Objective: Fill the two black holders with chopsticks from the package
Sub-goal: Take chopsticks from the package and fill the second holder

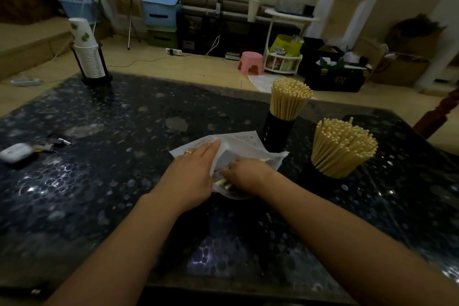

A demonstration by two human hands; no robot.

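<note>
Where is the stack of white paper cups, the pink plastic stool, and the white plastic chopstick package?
Stack of white paper cups (87, 57): head view, ribbed rims mid-stack.
Pink plastic stool (251, 57): head view, its seat.
White plastic chopstick package (244, 144): head view, upper flap.

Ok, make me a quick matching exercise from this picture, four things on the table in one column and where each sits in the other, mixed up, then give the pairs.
Things:
1. stack of paper cups
2. white earbud case
3. package
4. nearer black holder

Places:
A. under both hands, mid-table
B. far left corner, in a black rack
C. right side, packed with chopsticks
D. left edge, beside keys

Pairs: 1-B, 2-D, 3-A, 4-C
</note>
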